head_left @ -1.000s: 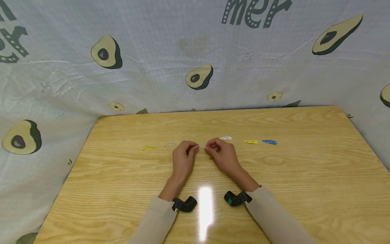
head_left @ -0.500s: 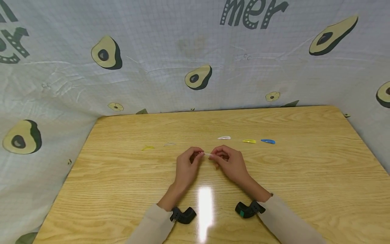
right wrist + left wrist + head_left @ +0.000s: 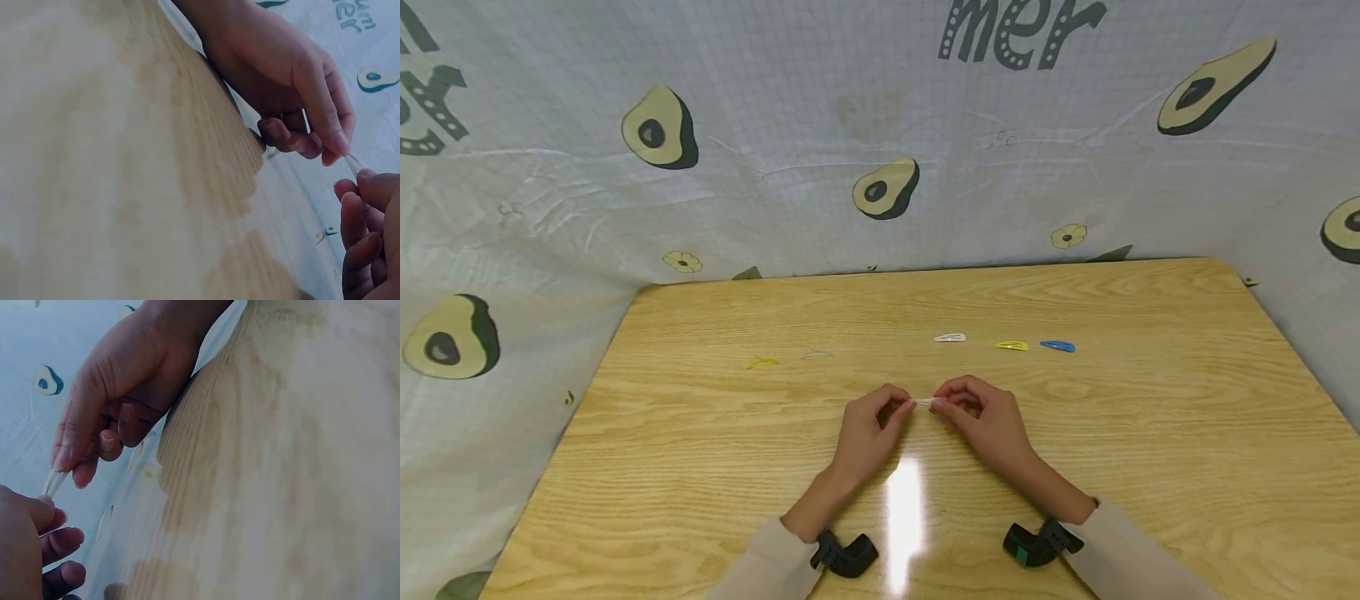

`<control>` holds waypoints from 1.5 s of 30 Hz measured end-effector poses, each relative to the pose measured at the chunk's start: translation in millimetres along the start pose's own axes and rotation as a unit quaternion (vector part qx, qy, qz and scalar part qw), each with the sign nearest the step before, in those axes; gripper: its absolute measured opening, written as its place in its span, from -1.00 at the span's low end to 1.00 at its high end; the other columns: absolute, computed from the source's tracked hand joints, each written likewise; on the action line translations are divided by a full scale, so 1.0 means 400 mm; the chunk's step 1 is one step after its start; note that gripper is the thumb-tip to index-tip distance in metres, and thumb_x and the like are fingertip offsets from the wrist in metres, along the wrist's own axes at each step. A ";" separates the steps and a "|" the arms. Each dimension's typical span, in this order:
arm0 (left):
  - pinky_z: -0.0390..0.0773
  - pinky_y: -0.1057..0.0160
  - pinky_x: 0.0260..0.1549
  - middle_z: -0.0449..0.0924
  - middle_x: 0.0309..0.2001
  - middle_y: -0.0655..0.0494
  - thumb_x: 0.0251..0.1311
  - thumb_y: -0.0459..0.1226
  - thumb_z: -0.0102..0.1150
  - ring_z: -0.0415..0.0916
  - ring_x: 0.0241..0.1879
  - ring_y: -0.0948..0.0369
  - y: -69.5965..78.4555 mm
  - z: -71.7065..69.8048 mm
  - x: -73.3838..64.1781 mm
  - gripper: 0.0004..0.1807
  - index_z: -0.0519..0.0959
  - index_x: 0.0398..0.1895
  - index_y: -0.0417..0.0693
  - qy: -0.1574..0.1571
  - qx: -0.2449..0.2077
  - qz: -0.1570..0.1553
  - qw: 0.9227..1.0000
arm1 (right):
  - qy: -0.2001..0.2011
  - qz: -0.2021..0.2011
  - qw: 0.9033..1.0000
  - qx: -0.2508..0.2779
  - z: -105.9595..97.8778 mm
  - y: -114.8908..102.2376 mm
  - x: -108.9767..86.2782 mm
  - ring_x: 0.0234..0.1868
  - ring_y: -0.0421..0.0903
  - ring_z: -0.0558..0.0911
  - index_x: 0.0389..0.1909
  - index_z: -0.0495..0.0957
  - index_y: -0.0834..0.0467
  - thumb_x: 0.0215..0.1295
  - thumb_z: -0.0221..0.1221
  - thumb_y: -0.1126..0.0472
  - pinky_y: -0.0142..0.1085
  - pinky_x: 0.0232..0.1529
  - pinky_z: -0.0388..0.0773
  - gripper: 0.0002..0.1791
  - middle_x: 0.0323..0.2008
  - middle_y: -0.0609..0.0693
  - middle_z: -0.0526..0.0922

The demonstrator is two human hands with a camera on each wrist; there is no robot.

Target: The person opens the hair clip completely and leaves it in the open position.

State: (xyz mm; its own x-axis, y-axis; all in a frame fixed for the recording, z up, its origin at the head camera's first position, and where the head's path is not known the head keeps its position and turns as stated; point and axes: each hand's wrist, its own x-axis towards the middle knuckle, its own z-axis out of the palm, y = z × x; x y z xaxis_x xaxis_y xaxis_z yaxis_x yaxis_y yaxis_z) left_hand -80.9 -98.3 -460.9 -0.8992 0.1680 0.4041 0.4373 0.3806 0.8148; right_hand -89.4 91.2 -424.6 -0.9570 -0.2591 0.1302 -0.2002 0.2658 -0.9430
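Observation:
A thin whitish rubber band (image 3: 923, 402) is drawn out in a short line between my two hands, just above the table. In the left wrist view the band (image 3: 55, 482) shows as pale, see-through strands. My left hand (image 3: 867, 433) pinches one end of it between thumb and forefinger. At the other end, the thumb and forefinger of my right hand (image 3: 994, 429) grip it. The right wrist view shows the band (image 3: 353, 164) between both sets of fingertips.
Farther back on the wooden table (image 3: 700, 467) lie a white hair clip (image 3: 951, 337), a yellow hair clip (image 3: 1012, 345) and a blue hair clip (image 3: 1057, 346). To the left are a thin yellow band (image 3: 763, 362) and a pale band (image 3: 816, 354). A printed cloth (image 3: 790, 100) hangs behind.
Both hands have come nearer to me and slightly right, carrying the band between them. The white hair clip, partly hidden before, now shows whole.

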 end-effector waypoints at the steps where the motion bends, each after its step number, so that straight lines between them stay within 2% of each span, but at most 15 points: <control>1: 0.42 0.37 -0.59 0.59 -0.48 0.11 0.28 -0.35 0.18 0.36 -0.57 0.34 0.001 0.001 -0.002 -0.93 0.61 -0.33 -0.18 -0.003 -0.003 0.000 1.000 | 0.002 0.000 1.000 -0.001 -0.002 -0.001 -0.006 -0.59 0.01 0.57 -0.30 0.61 0.21 0.21 0.29 0.30 -0.42 -0.56 0.43 -0.92 -0.49 0.09 0.68; 8: 0.36 0.40 -0.64 0.54 -0.54 0.19 0.27 -0.34 0.19 0.28 -0.62 0.39 0.019 0.014 -0.017 -0.95 0.60 -0.35 -0.12 -0.027 -0.005 0.014 1.000 | 0.009 -0.009 1.000 0.006 -0.010 0.086 -0.036 -0.63 -0.15 0.53 -0.29 0.62 0.05 0.20 0.32 0.10 -0.38 -0.61 0.44 -0.86 -0.53 -0.11 0.65; 13: 0.36 0.42 -0.65 0.52 -0.56 0.21 0.25 -0.38 0.20 0.27 -0.64 0.41 0.029 0.025 -0.029 -0.95 0.60 -0.37 -0.10 -0.038 -0.014 0.028 0.999 | 0.012 -0.012 1.000 -0.005 -0.024 0.087 -0.064 -0.65 -0.18 0.50 -0.30 0.61 -0.02 0.18 0.33 0.06 -0.36 -0.65 0.41 -0.87 -0.53 -0.16 0.63; 18: 0.34 0.44 -0.67 0.52 -0.55 0.21 0.24 -0.38 0.20 0.26 -0.64 0.42 0.036 0.032 -0.041 -0.94 0.60 -0.39 -0.10 -0.051 -0.019 0.027 0.998 | 0.004 -0.005 1.000 -0.014 -0.031 0.089 -0.085 -0.64 -0.23 0.48 -0.27 0.61 0.00 0.19 0.32 0.15 -0.38 -0.64 0.41 -0.88 -0.49 -0.17 0.63; 24: 0.31 0.48 -0.70 0.50 -0.58 0.22 0.24 -0.38 0.20 0.22 -0.66 0.46 0.035 0.035 -0.052 -0.92 0.60 -0.41 -0.13 -0.057 -0.015 0.034 0.998 | -0.007 0.007 1.000 -0.010 -0.032 0.093 -0.093 -0.61 -0.23 0.48 -0.22 0.61 0.11 0.19 0.31 0.28 -0.38 -0.62 0.42 -0.85 -0.45 -0.08 0.64; 29: 0.29 0.49 -0.70 0.47 -0.60 0.23 0.24 -0.38 0.20 0.21 -0.67 0.46 0.027 0.038 -0.049 -0.92 0.59 -0.42 -0.12 -0.049 -0.011 0.045 0.998 | -0.011 0.014 1.000 -0.007 -0.033 0.090 -0.091 -0.62 -0.23 0.49 -0.25 0.61 0.04 0.19 0.32 0.18 -0.38 -0.62 0.44 -0.87 -0.48 -0.14 0.63; 34: 0.29 0.49 -0.69 0.48 -0.60 0.24 0.24 -0.37 0.21 0.21 -0.66 0.45 0.028 0.037 -0.045 -0.93 0.59 -0.41 -0.11 -0.049 -0.008 0.045 0.998 | -0.012 -0.003 1.000 -0.003 -0.036 0.091 -0.090 -0.66 -0.21 0.48 -0.29 0.62 -0.01 0.18 0.33 0.11 -0.35 -0.67 0.42 -0.88 -0.52 -0.15 0.62; 41: 0.34 0.47 -0.66 0.52 -0.58 0.21 0.20 -0.38 0.26 0.27 -0.63 0.43 0.031 0.036 -0.044 -0.94 0.62 -0.42 -0.09 -0.040 -0.015 0.039 0.998 | -0.010 -0.025 1.000 -0.009 -0.036 0.088 -0.089 -0.67 -0.23 0.47 -0.30 0.62 0.08 0.16 0.33 0.29 -0.37 -0.68 0.41 -0.89 -0.52 -0.11 0.64; 45: 0.35 0.44 -0.66 0.52 -0.59 0.18 0.14 -0.44 0.29 0.27 -0.63 0.42 0.028 0.039 -0.047 -0.93 0.63 -0.44 -0.12 -0.033 -0.030 0.037 0.998 | -0.010 -0.028 0.999 -0.017 -0.036 0.061 -0.091 -0.67 -0.17 0.49 -0.32 0.62 0.19 0.13 0.32 0.39 -0.37 -0.69 0.41 -0.88 -0.52 -0.02 0.65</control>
State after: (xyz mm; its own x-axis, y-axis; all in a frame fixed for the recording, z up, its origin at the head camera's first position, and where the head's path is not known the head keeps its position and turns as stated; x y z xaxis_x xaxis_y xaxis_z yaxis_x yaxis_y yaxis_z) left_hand -59.3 -82.9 -466.0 -0.8622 0.2543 0.4381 0.5018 0.3108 0.8072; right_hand -62.5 120.4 -447.8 -0.9396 -0.2935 0.1761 -0.2609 0.2809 -0.9236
